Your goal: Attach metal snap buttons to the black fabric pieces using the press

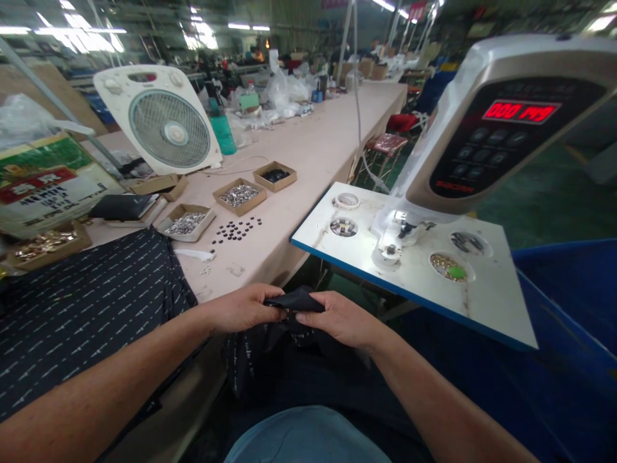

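Observation:
My left hand [248,307] and my right hand [340,315] face each other in front of my body. Both pinch a folded edge of a dark printed cloth [296,299], one at each end of the fold. The rest of that cloth hangs below the hands toward my lap. More dark cloth with white line print [96,308] lies over the table at the left. A button machine [482,128] with a lit red display stands at the right. Its white worktop [328,218] has round recesses holding small metal parts.
Along the table [270,238] are open boxes of metal parts [240,195], loose black pieces [236,230], a box fan [168,122] and a printed sack [53,183]. Blue sheeting [569,296] fills the far right. A red stool [387,145] stands beyond the machine.

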{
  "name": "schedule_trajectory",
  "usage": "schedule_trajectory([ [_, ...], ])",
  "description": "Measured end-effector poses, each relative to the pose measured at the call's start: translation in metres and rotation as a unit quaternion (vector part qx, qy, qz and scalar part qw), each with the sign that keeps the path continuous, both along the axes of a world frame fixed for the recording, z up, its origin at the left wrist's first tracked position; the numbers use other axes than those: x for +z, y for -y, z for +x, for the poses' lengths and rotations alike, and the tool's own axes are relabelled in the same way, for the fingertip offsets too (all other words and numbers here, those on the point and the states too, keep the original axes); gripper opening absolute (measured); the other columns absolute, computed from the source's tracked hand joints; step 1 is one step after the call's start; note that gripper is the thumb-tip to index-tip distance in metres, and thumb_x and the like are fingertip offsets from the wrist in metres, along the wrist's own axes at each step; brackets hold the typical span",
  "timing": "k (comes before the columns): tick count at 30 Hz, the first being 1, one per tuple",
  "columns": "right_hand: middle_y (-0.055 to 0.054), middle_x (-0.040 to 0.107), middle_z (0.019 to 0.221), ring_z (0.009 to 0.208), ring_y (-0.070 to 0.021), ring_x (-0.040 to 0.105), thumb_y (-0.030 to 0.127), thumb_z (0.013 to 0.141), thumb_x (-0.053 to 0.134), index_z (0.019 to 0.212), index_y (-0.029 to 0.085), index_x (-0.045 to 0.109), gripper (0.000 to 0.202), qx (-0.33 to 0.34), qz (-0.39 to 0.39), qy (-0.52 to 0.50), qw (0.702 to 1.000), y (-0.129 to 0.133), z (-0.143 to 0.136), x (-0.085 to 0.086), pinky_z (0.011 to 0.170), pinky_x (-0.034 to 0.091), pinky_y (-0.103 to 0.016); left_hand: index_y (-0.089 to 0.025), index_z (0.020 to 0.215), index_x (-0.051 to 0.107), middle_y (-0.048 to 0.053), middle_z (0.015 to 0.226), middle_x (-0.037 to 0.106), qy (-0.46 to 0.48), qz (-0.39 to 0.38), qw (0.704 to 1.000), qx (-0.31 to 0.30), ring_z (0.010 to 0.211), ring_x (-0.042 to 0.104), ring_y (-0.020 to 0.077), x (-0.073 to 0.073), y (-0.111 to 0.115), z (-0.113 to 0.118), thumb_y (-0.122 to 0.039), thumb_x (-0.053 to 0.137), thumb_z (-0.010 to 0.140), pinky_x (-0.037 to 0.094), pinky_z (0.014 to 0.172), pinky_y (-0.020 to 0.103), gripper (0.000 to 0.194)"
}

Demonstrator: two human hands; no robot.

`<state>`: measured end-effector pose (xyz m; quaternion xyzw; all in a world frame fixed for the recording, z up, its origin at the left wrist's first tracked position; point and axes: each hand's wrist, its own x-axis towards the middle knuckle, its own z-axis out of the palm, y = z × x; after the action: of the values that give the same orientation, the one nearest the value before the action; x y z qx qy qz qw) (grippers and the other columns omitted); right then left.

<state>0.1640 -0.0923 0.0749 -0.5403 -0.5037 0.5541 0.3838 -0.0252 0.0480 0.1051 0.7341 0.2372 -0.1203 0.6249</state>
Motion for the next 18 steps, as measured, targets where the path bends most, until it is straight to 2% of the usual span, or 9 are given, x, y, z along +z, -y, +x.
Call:
schedule_trajectory([
  [4, 0.001, 0.065, 0.079, 0.075, -0.0158, 0.057, 0.033, 0.086, 0.064, 0.093, 0.016, 0.074, 0.021, -0.016, -0.011, 0.017, 1.000, 0.000, -0.003, 0.002, 0.073, 0.042, -0.026, -0.015, 0.099, 0.065, -0.001, 0.080, 0.063, -0.006, -0.045, 0.999, 0.018, 0.069, 0.056, 0.0126, -0.004, 0.002, -0.003, -0.042, 0.067, 0.082, 0.044, 0.064, 0.023, 0.031],
  [8, 0.002, 0.062, 0.074, 0.070, -0.0149, 0.055, 0.032, 0.085, 0.065, 0.083, 0.017, 0.070, 0.016, -0.024, -0.009, 0.064, 0.998, -0.002, -0.007, 0.006, 0.067, 0.041, -0.024, -0.015, 0.101, 0.069, 0.001, 0.085, 0.070, -0.019, -0.071, 0.997, 0.009, 0.075, 0.062, 0.0157, -0.009, -0.001, -0.007, -0.040, 0.079, 0.071, 0.050, 0.073, 0.026, 0.041],
  [15, 0.004, 0.058, 0.072, 0.067, -0.0119, 0.051, 0.025, 0.087, 0.062, 0.076, 0.018, 0.064, 0.013, -0.033, 0.018, 0.138, 0.990, -0.007, -0.015, 0.008, 0.061, 0.037, -0.021, -0.014, 0.094, 0.075, 0.001, 0.082, 0.072, -0.020, -0.089, 0.996, 0.010, 0.072, 0.061, 0.0144, -0.023, -0.008, -0.015, -0.032, 0.080, 0.069, 0.048, 0.071, 0.024, 0.031],
  [18, 0.004, 0.057, 0.072, 0.067, -0.0117, 0.051, 0.024, 0.086, 0.062, 0.074, 0.017, 0.063, 0.014, -0.036, 0.018, 0.161, 0.986, -0.010, -0.017, 0.010, 0.060, 0.036, -0.021, -0.013, 0.094, 0.074, 0.001, 0.080, 0.070, -0.008, -0.110, 0.993, 0.033, 0.071, 0.059, 0.0135, -0.029, -0.007, -0.016, -0.030, 0.078, 0.070, 0.046, 0.071, 0.024, 0.030],
])
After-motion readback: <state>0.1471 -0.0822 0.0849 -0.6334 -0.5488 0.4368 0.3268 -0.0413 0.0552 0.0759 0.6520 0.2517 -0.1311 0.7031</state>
